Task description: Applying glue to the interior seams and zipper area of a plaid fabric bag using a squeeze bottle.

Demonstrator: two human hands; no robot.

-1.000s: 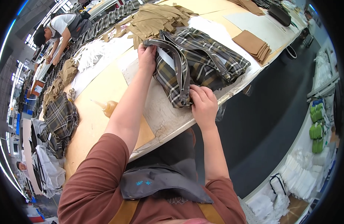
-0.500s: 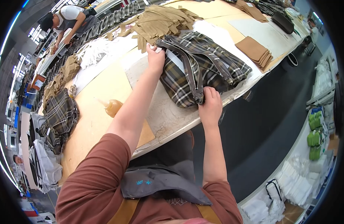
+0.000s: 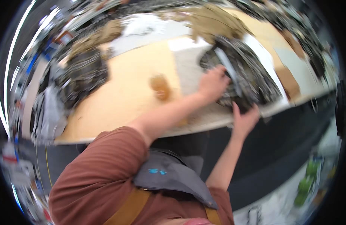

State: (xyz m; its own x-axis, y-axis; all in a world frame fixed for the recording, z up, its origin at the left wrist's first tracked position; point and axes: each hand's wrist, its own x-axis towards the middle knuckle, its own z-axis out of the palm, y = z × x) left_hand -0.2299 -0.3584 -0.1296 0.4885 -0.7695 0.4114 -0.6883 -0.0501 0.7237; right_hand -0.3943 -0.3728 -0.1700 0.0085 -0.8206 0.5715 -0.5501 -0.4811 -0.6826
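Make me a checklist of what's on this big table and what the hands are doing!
Surface: long tan worktable, picture blurred.
Job's things: dark plaid fabric bundle at the near edge, on a pale sheet.
Clutter: khaki fabric pile behind it; another plaid heap to the left; small orange-brown blob, too blurred to tell.
Hands: left hand pressed on the bundle's left side; right hand grips its near edge, fingers up over it.
Cables: thin yellow line low left, maybe a cord.
Surroundings: dark floor, green things at right.
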